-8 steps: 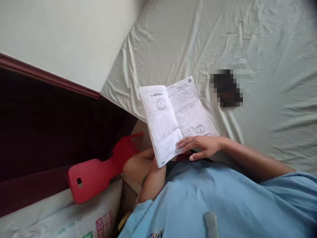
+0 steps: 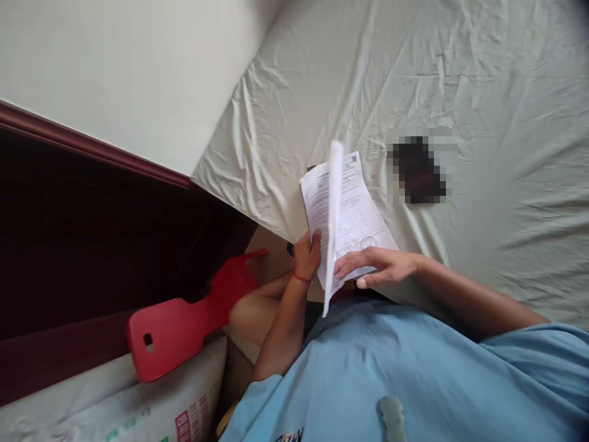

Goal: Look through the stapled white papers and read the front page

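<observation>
The papers [image 2: 343, 215], a few printed sheets with a round stamp, lie at the near edge of the bed [image 2: 460, 73], close in front of the person's body. One sheet [image 2: 332, 221] stands on edge, caught mid-turn, so it shows almost as a thin white strip between the two hands. The left hand [image 2: 307, 255] grips the left side of the sheets, its fingers curled around the paper's edge with the thumb on top; a red band circles the wrist. The right hand [image 2: 380, 265] lies flat on the lower right page, fingers stretched out and close together, pressing it down. As a judgement, the leafing is partway: one sheet is half over, and how many remain beneath cannot be told. A dark blurred object [image 2: 418, 170] rests on the bedsheet just beyond the papers. To the left, a red plastic chair back [image 2: 179, 325] leans by a dark wooden frame [image 2: 92, 245], above a printed sack [image 2: 151, 411].
</observation>
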`<control>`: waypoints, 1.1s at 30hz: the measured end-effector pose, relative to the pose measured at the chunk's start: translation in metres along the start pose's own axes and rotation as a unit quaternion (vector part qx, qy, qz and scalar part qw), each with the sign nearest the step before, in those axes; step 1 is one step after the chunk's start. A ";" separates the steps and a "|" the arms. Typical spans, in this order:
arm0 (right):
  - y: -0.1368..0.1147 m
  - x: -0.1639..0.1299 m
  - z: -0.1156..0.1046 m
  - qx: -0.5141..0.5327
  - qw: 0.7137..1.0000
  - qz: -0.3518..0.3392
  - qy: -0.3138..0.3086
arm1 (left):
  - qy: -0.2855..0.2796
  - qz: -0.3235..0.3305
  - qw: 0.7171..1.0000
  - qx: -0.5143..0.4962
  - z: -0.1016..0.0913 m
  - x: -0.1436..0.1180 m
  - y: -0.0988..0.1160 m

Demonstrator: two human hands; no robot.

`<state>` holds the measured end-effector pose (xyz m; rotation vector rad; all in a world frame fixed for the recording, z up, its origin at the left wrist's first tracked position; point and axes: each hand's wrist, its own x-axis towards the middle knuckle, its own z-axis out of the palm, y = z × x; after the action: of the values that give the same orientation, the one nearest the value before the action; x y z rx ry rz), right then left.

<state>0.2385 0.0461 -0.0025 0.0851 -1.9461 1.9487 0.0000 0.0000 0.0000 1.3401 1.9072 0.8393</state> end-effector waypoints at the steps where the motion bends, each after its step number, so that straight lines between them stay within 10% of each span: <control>1: -0.001 -0.001 -0.001 -0.001 1.000 0.007 0.017 | 0.013 0.021 0.999 0.026 -0.001 0.000 -0.002; 12: 0.016 -0.008 -0.002 0.045 0.891 -0.005 0.452 | 0.094 -0.024 0.993 -0.071 -0.040 -0.038 -0.025; 19: 0.017 -0.003 -0.005 0.044 0.897 0.046 0.437 | 0.084 -0.086 0.941 -0.317 -0.028 -0.053 -0.027; 33: 0.006 -0.015 -0.011 0.211 0.878 0.242 0.355 | 0.013 -0.106 0.888 -0.447 0.001 -0.039 -0.024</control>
<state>0.2533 0.0538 -0.0131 -0.9508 -1.0982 2.2247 -0.0017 -0.0435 -0.0144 0.5381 1.3335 1.3818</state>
